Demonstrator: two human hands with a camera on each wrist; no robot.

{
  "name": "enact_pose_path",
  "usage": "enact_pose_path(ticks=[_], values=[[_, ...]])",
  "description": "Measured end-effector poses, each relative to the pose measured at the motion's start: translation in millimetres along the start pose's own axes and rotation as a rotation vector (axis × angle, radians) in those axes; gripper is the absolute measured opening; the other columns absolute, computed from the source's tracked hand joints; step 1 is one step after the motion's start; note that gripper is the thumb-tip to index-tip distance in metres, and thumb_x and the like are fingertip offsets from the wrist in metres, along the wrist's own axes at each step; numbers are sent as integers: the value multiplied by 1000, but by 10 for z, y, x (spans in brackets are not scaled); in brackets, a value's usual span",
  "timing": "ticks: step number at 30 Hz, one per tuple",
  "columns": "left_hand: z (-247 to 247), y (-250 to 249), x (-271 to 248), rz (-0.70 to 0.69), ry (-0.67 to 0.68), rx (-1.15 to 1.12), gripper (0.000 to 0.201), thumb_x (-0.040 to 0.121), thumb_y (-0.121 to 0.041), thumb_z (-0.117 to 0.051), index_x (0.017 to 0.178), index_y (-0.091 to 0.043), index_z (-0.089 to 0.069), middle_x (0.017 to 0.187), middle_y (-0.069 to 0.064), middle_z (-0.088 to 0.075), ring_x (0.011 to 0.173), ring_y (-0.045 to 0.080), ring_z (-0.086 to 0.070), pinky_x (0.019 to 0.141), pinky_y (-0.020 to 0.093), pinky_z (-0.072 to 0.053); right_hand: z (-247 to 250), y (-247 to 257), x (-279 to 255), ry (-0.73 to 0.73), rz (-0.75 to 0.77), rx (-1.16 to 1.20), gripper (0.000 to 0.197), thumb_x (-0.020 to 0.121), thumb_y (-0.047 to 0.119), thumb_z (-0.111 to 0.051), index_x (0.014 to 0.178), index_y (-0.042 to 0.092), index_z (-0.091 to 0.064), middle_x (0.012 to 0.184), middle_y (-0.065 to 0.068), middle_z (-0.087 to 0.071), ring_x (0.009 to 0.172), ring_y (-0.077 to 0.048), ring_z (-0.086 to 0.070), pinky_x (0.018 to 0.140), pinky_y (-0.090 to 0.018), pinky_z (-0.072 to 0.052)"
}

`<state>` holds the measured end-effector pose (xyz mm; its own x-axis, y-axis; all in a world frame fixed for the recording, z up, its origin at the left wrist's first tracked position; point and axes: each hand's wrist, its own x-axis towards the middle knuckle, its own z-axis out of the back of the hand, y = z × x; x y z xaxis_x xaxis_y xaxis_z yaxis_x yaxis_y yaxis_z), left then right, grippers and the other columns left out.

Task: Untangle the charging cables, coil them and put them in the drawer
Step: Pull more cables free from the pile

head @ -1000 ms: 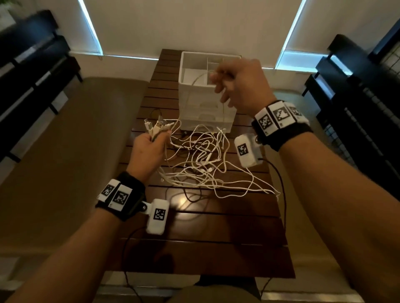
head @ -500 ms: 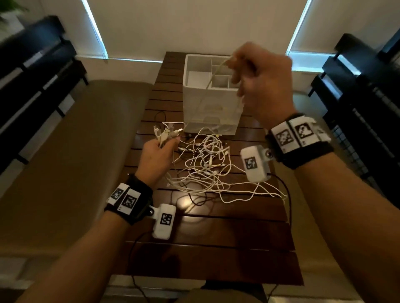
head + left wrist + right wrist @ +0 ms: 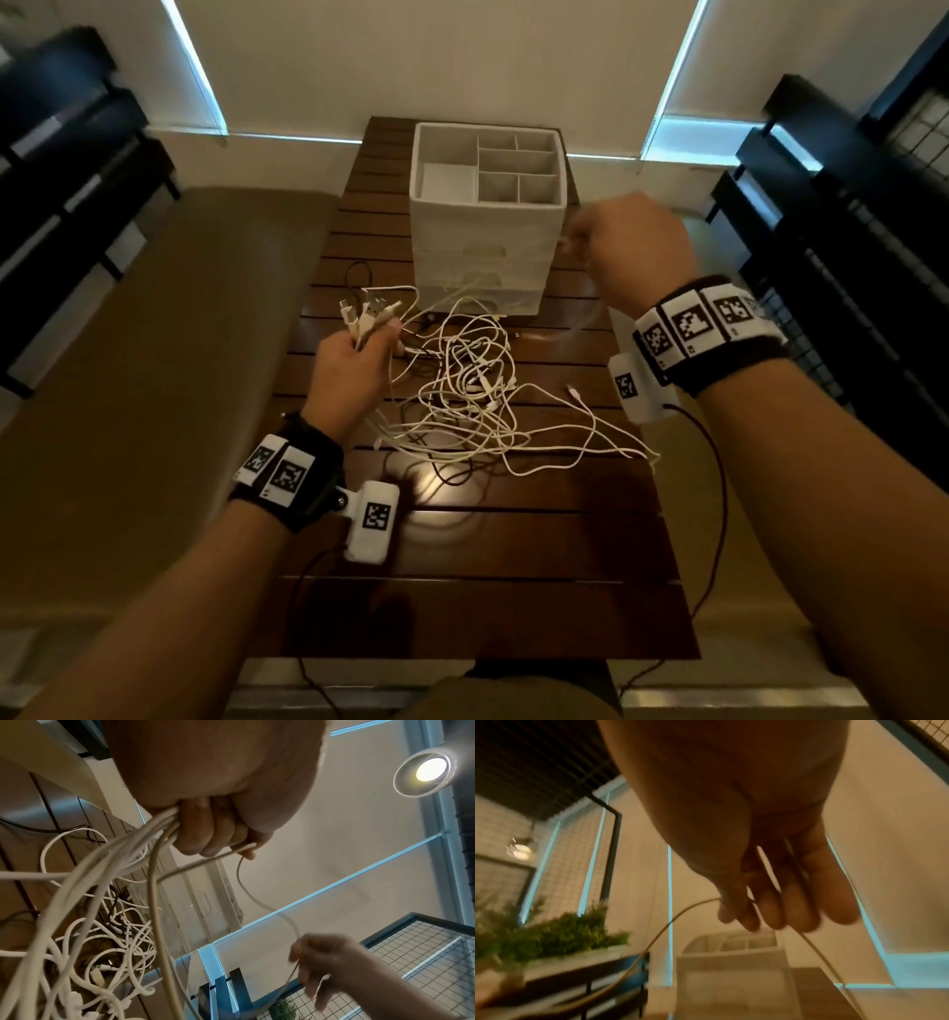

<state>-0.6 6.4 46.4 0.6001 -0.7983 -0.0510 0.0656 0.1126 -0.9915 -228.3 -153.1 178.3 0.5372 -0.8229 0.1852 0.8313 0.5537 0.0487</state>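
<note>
A tangle of white charging cables (image 3: 477, 406) lies on the slatted wooden table (image 3: 482, 606). My left hand (image 3: 354, 370) grips a bundle of cable ends (image 3: 367, 313), plugs sticking up; in the left wrist view its fingers (image 3: 205, 829) curl round several white cables (image 3: 107, 866). My right hand (image 3: 634, 246), raised right of the white drawer unit (image 3: 482, 241), pinches a single thin cable (image 3: 654, 939) that runs through its fingers (image 3: 770, 908) down to the pile. The right hand (image 3: 323, 961) is blurred in the left wrist view. The unit's front drawers look closed.
The drawer unit's top is an open tray with several compartments (image 3: 513, 164). A padded bench (image 3: 144, 390) runs along the left of the table. Black shelving (image 3: 847, 231) stands at right and a dark rack (image 3: 61, 169) at left. A loose plug (image 3: 574, 391) lies right of the tangle.
My right hand has swung from above the drawer unit down and to the right, drawing the thin cable with it. The left hand keeps its grip on the bundle of ends.
</note>
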Motion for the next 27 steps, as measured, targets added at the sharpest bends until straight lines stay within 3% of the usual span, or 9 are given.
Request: enact_pose_path(ticks=[4, 9, 13, 15, 18, 21, 22, 25, 27], values=[[8, -30, -36, 49, 41, -161, 46, 108, -40, -54, 67, -19, -56, 48, -9, -38, 40, 7, -31, 42, 20, -25, -364, -96, -149, 245, -144, -213, 25, 102, 9, -49, 116, 4, -70, 115, -21, -68, 107, -43, -67, 84, -47, -53], [10, -161, -166, 52, 105, -249, 49, 109, -47, -48, 68, -20, -51, 53, -6, -33, 43, 10, -28, 42, 23, -20, -595, 49, -276, 342, -176, -208, 25, 104, 13, -51, 124, 5, -63, 121, -18, -68, 110, -39, -67, 81, -43, -50], [8, -256, -206, 6, 154, -300, 53, 107, -55, -46, 67, -20, -48, 57, -1, -27, 47, 13, -24, 45, 25, -19, -564, 399, -281, 293, 143, 122, 49, 97, 41, -67, 142, 22, -56, 136, -9, -62, 126, -29, -59, 102, -44, -51], [-9, -322, -212, -39, 185, -323, 57, 105, -60, -44, 67, -18, -48, 54, 2, -28, 43, 17, -25, 45, 25, -24, -539, 688, -373, 409, 355, 402, 62, 93, 50, -71, 148, 27, -51, 144, -1, -59, 130, -18, -55, 108, -35, -46], [-19, -454, -229, -110, 255, -422, 60, 109, -56, -37, 69, -12, -45, 51, 7, -26, 38, 19, -26, 41, 24, -30, -716, 1041, -532, 605, 442, 565, 52, 91, 48, -74, 135, 23, -59, 125, 0, -71, 107, -14, -67, 94, -30, -52], [52, -556, -260, -108, 271, -449, 56, 110, -51, -38, 67, -16, -40, 54, 3, -23, 41, 15, -21, 39, 22, -25, -978, 1013, -515, 627, 419, 503, 13, 96, 38, -71, 94, 25, -72, 84, 2, -72, 71, -9, -64, 70, -30, -49], [85, -567, -268, -96, 256, -430, 54, 110, -50, -42, 65, -18, -40, 55, 0, -24, 43, 14, -20, 40, 22, -22, -1015, 945, -485, 608, 382, 489, 18, 95, 41, -72, 81, 30, -69, 76, 5, -68, 66, -7, -60, 65, -28, -45], [166, -519, -268, -65, 186, -353, 47, 108, -39, -53, 65, -22, -43, 54, -4, -28, 42, 11, -22, 41, 24, -17, -1052, 763, -386, 549, 342, 399, 32, 87, 55, -76, 76, 26, -66, 72, 6, -62, 68, -11, -57, 64, -30, -41], [176, -449, -252, -66, 141, -303, 45, 108, -35, -56, 65, -22, -47, 52, -3, -30, 40, 11, -24, 40, 21, -20, -1024, 687, -324, 463, 404, 222, 24, 89, 49, -74, 85, 26, -68, 82, 5, -63, 75, -14, -56, 70, -30, -39]])
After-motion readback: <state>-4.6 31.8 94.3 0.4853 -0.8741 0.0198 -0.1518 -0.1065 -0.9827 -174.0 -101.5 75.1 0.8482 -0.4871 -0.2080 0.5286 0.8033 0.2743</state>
